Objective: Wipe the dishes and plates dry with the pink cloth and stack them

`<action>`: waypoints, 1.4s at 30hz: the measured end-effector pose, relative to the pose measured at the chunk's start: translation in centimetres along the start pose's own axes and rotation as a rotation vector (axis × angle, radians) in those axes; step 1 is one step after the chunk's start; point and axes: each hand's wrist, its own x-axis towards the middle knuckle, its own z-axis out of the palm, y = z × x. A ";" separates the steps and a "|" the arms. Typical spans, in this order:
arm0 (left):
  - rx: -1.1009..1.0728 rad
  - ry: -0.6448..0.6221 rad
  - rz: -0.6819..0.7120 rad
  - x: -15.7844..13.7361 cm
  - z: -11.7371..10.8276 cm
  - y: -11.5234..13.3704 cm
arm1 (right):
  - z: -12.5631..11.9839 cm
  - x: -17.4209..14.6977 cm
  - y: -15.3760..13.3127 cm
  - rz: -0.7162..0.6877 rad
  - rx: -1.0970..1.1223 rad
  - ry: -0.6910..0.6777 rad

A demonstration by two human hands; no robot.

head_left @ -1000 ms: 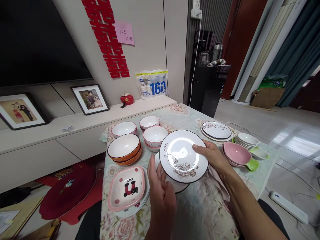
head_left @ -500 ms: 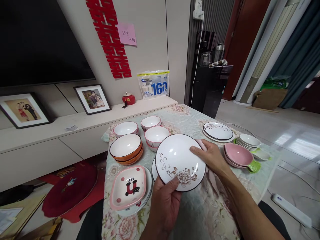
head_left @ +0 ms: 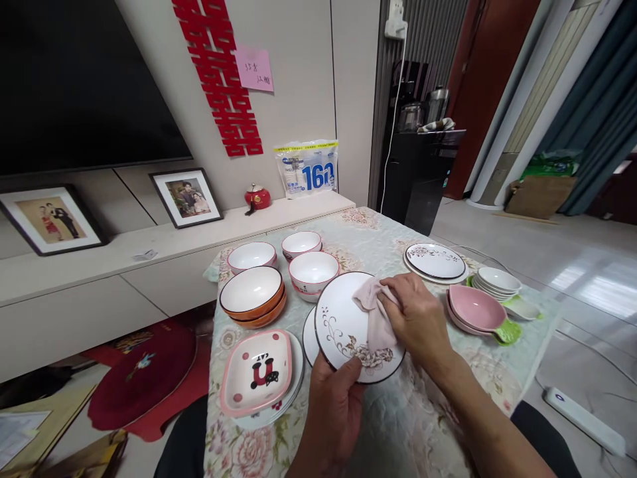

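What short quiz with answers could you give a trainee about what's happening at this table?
1. Which hand has the pale pink cloth against the flower-patterned plate?
2. True or false: the left hand grips that plate near its edge.
3. The pink-rimmed CAT dish sits on: A) orange bowls; B) round plates; C) a photo frame.

Key: 1. The right hand. 2. True. 3. B.

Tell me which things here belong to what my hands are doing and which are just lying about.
Job in hand:
floral plate, in the left hand
pink cloth, in the right hand, against the plate
perhaps the other dishes

Seemingly just lying about:
framed photos
red lidded pot
bag marked 160
power strip
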 end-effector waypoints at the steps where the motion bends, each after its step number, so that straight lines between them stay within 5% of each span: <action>1: 0.008 -0.014 -0.016 -0.2 0.1 -0.2 | 0.4 -0.1 -0.2 -0.020 -0.052 0.006; 7: 0.067 -0.097 -0.084 -1.1 1.1 -0.9 | 0.7 -0.7 -2.1 -0.155 -0.009 -0.010; 14: 0.056 -0.012 -0.046 -0.4 0.5 -0.7 | -0.8 -0.6 -3.3 -0.372 0.283 -0.454; 21: 0.071 -0.127 -0.101 -1.1 0.5 -0.8 | -0.6 0.1 -0.4 -0.263 -0.069 -0.036; 26: 0.081 -0.122 -0.095 -1.0 0.3 -0.4 | -0.3 0.0 0.5 -0.151 -0.303 0.119; 30: 0.094 -0.152 -0.110 -1.1 0.5 -0.5 | 0.4 -0.5 -1.5 -0.209 -0.160 0.067; 36: 0.109 -0.216 -0.074 -1.0 0.5 -0.8 | -0.1 -0.9 -5.3 -0.410 0.043 -0.250; 42: 0.128 -0.153 -0.110 -1.2 0.7 -0.8 | -0.4 0.2 -2.6 -0.248 -0.109 -0.098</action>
